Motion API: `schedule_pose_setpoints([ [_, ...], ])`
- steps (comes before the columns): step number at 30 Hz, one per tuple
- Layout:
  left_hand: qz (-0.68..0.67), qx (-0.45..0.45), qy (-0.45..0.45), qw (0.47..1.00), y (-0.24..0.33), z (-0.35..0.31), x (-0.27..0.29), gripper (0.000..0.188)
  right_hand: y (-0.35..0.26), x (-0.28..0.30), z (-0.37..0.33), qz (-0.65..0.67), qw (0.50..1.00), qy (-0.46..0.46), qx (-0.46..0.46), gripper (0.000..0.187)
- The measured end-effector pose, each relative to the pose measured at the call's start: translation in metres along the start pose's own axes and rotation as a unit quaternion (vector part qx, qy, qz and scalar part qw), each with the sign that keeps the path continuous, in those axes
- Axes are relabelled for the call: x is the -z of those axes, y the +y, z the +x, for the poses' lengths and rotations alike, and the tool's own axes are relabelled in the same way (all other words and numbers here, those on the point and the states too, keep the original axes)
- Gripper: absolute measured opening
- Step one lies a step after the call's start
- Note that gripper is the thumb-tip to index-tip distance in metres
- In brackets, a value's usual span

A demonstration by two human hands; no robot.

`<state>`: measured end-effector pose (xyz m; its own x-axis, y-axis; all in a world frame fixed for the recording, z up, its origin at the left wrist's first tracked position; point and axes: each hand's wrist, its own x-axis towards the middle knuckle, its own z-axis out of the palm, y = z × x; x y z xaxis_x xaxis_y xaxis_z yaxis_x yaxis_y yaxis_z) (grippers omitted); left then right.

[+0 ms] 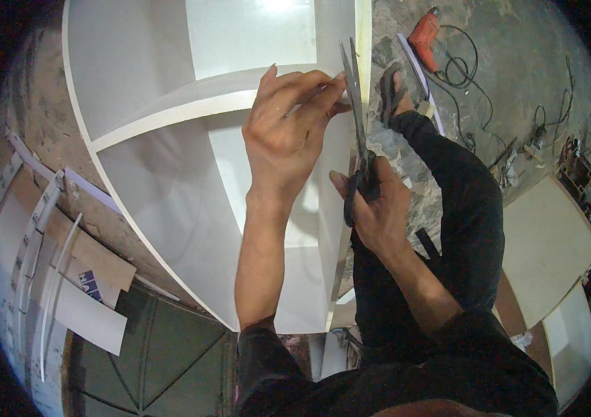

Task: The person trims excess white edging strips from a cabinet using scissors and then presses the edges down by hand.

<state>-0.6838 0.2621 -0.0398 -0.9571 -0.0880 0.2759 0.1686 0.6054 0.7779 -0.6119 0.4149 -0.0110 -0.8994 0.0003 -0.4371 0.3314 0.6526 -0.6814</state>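
My right hand (384,208) grips a pair of scissors (359,118) by its black handles. The long dark blades point away from me, tips slightly apart, along the right edge of a white cabinet (177,115). Just left of the blades, my left hand (285,128) hovers over the cabinet with its thumb and fingers bent together near the edge. Whatever lies between those fingertips is too small or hidden to make out. The cabinet has an open front and a white divider (191,109) across it.
On the concrete floor to the right lie an orange power drill (424,35) with its black cord and a narrow white strip (417,69). Pale boards (549,250) stand at the right. Board offcuts and strips (94,316) lie at the left, beside a dark green panel (170,354).
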Motion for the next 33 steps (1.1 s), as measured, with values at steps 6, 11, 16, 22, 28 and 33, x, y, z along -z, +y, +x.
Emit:
schedule_pose_setpoints([
  [6,-0.007,0.004,-0.004,1.000,0.000,-0.001,0.001,0.027,-0.018,0.007,0.001,0.006,0.998,-0.022,-0.066,0.036],
  [11,-0.013,0.010,0.005,1.000,-0.002,-0.003,-0.001,0.026,-0.014,0.005,0.001,-0.039,0.999,-0.006,-0.023,0.041],
  [16,-0.021,0.009,0.006,1.000,-0.002,-0.002,0.001,0.027,-0.013,0.002,0.000,-0.051,0.999,0.003,-0.013,0.040],
  [22,-0.023,0.008,0.011,1.000,-0.001,-0.001,0.001,0.028,-0.006,0.000,0.000,-0.063,0.998,0.009,-0.004,0.038],
  [28,-0.001,0.003,0.010,1.000,-0.003,-0.004,-0.002,0.030,-0.011,0.001,0.000,-0.067,0.997,0.018,-0.022,0.038],
  [33,0.004,0.005,0.007,1.000,-0.002,-0.003,-0.004,0.030,-0.002,-0.002,-0.002,0.003,1.000,0.022,-0.018,0.033],
])
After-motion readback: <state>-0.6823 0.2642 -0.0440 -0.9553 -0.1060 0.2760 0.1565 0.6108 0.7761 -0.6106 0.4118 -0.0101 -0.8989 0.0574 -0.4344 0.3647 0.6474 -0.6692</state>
